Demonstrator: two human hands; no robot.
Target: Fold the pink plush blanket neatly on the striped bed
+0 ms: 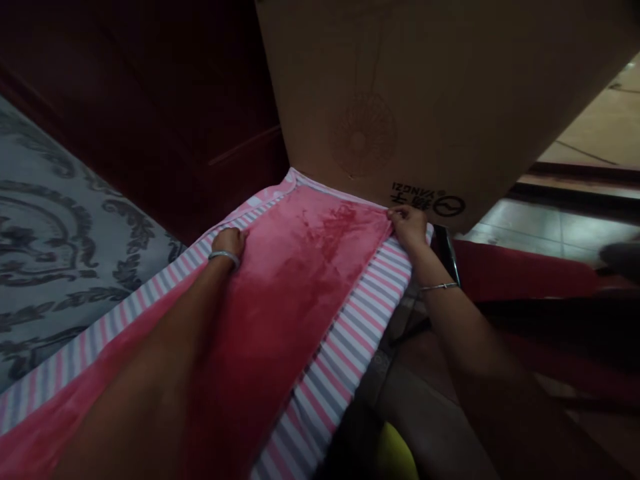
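Note:
A red and pink plush cover (290,287) with a pink, grey and white striped border (345,340) lies stretched along a long narrow seat or bench, which it hides. My left hand (229,243), with a bangle at the wrist, is closed on the cover near its left striped edge; its fingertips are partly hidden. At the far right corner, my right hand (407,223) pinches the cover between thumb and fingers, just in front of the cardboard box. A thin bracelet circles that wrist.
A large cardboard box (425,100) with a printed fan stands across the far end. Dark red wooden panelling (200,100) and patterned wallpaper (65,267) are on the left. Something yellow (395,453) shows at the bottom; a red surface (520,267) lies to the right.

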